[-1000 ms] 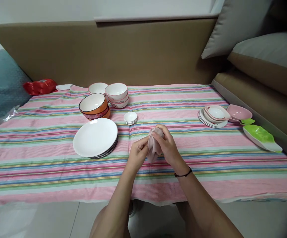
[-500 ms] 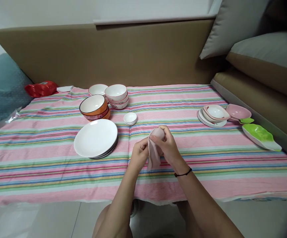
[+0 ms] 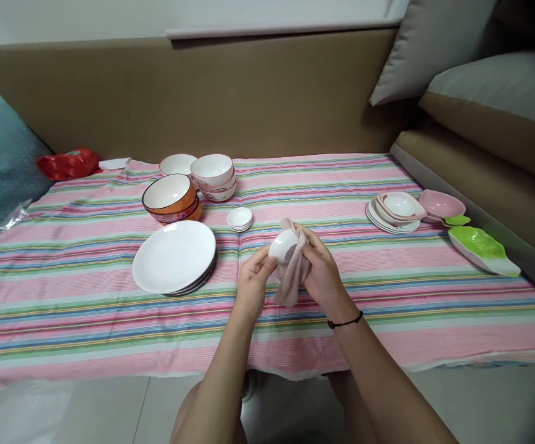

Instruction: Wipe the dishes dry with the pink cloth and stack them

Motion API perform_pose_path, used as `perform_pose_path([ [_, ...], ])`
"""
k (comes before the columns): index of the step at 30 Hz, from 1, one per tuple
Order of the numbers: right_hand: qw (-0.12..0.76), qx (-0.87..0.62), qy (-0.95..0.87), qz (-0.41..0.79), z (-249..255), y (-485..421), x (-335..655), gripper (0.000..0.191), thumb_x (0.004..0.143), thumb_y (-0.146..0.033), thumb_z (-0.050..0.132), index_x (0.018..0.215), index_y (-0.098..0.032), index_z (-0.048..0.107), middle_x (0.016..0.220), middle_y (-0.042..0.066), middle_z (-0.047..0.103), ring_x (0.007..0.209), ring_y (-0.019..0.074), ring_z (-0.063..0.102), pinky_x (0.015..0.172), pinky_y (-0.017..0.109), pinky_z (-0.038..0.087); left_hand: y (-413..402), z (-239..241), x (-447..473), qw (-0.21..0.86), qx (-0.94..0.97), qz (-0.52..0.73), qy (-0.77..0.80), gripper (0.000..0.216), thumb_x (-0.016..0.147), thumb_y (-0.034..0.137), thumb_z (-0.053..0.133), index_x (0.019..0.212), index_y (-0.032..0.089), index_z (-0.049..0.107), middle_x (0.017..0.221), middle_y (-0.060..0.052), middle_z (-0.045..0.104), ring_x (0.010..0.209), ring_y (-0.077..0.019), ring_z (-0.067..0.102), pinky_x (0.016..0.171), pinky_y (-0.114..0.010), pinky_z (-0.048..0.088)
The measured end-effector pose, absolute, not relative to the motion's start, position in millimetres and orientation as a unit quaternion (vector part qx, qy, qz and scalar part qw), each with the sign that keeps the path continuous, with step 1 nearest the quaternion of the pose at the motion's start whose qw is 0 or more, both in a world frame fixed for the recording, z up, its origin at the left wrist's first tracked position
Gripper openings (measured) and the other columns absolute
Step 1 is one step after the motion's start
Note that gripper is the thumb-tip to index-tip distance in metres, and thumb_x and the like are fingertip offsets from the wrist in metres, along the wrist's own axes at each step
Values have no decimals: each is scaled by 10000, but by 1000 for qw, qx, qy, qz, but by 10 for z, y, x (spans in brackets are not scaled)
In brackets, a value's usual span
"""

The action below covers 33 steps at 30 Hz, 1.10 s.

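Note:
A small white dish [image 3: 282, 244] is pinched at its left edge by my left hand [image 3: 254, 279], thumb on the near side. My right hand [image 3: 323, 266] is closed around a pale pink cloth [image 3: 290, 285], which wraps the dish's right side and hangs below it. Part of the dish is hidden by the cloth. Just beyond my left hand, a short stack of small white dishes [image 3: 240, 217] sits on the striped cloth. Left of my hands lies a stack of large plates [image 3: 174, 256], the top one white.
Stacked orange-sided bowls [image 3: 170, 197] and white bowls with red rims [image 3: 212, 169] stand behind the plates. To the right are white bowls on plates [image 3: 399, 206], a pink bowl [image 3: 442, 203] and a green leaf-shaped dish [image 3: 480, 245]. A red bundle [image 3: 69, 164] lies far left.
The cloth has shifted to the right on the small white dish, so the dish's white surface now shows. My left hand has moved slightly left and grips its edge.

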State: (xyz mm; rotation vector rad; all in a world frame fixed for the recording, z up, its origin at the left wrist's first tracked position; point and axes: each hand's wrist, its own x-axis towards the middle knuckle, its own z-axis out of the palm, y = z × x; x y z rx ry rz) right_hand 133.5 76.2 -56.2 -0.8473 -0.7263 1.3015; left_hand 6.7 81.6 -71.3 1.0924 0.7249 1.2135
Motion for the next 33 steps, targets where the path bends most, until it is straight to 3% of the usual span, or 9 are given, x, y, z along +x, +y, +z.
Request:
perform_pose_path([
  [2,650,-355,-343,578,-563,744,1334,466,769,-340,700,1217,-291,581,1256,6,609,1071,181,591,864,273,495,834,-724,65,636,464,538,302,339,829,325,634,1153,230,672,1103,-52,693,1007,-198,612,882,-287,453],
  [5,645,-356,-374,564,-579,724,1314,553,790,-340,685,1315,-312,514,1349,-4,553,1194,197,543,983,313,461,850,-714,59,642,466,533,294,324,826,320,642,1135,231,681,1078,-47,699,993,-188,613,879,-276,449],
  [9,631,-412,-448,481,-580,698,1280,487,896,-370,549,1374,-344,454,1430,-19,470,1294,209,465,1092,390,376,854,-699,55,639,469,535,293,333,823,323,644,1139,222,679,1060,-48,701,974,-184,614,870,-272,448],
  [13,589,-431,-626,274,-566,676,1260,339,947,-326,456,1260,-337,584,1456,-43,429,1404,220,302,1168,462,243,859,-717,47,628,471,536,312,315,815,327,646,1102,205,690,998,-43,711,889,-168,617,794,-254,464],
  [16,539,-414,-704,206,-585,688,1256,307,944,-320,455,1192,-337,635,1438,-47,453,1423,237,256,1169,511,224,855,-719,32,607,475,547,328,296,787,324,673,1051,196,711,971,-44,719,878,-177,619,793,-259,464],
  [22,600,-456,-609,246,-639,726,1204,428,987,-313,339,1407,-286,419,1471,18,413,1367,198,372,1150,451,297,847,-726,30,629,471,547,291,321,826,281,635,1138,220,680,1099,-49,694,1007,-195,605,891,-285,441],
  [26,542,-418,-708,174,-610,702,1159,368,959,-305,412,1299,-312,552,1507,-39,346,1444,235,192,1182,496,196,865,-756,43,626,444,566,302,283,771,268,695,1049,216,710,1015,-40,719,977,-199,625,857,-287,466],
  [28,557,-421,-693,180,-606,706,1166,372,960,-312,407,1305,-309,546,1498,-32,365,1439,229,209,1183,484,195,860,-746,51,631,440,559,308,299,758,290,707,1043,203,711,998,-50,725,969,-210,635,845,-297,481],
  [33,632,-460,-486,391,-698,771,1180,443,952,-409,410,1367,-268,475,1426,26,474,1329,201,423,1138,409,314,837,-697,105,619,459,555,315,302,755,277,706,1046,197,717,1023,-69,727,974,-225,658,901,-343,483],
])
